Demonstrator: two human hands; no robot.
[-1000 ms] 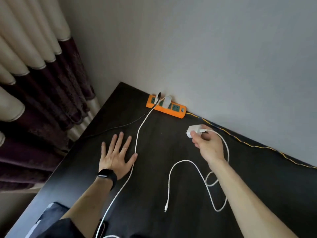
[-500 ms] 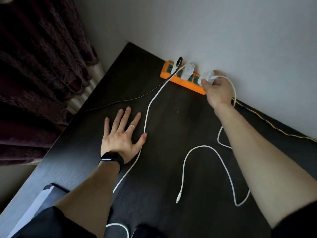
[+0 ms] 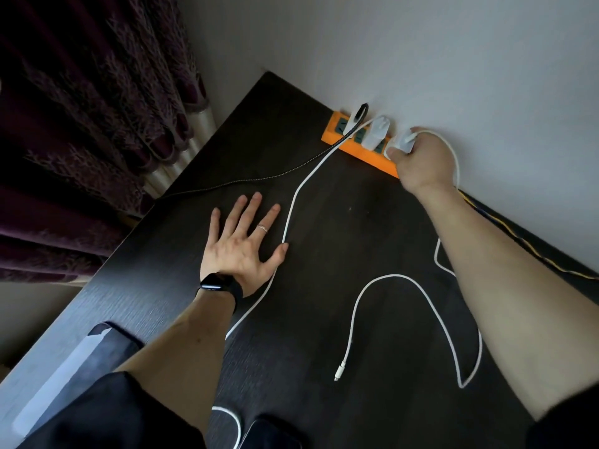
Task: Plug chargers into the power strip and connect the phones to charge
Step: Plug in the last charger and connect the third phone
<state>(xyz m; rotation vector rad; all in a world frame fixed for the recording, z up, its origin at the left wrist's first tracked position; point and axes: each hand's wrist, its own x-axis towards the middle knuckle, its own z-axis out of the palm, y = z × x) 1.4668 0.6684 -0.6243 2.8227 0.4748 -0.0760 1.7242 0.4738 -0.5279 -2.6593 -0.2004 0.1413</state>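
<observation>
Head view shows me the dark bench, with the orange power strip at one o'clock. The left hand lies flat, fingers apart, at eight o'clock. The right hand pinches the white charger at the strip. I judge it light and rigid, so grip its sides. Its cable is limp.

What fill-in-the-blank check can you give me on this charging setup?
The power strip by the wall is ____ in colour.
The right hand holds a white charger at the strip; ____ other chargers already sit plugged in.
The watch is on the ____ wrist.
Missing words: orange; two; left.
</observation>
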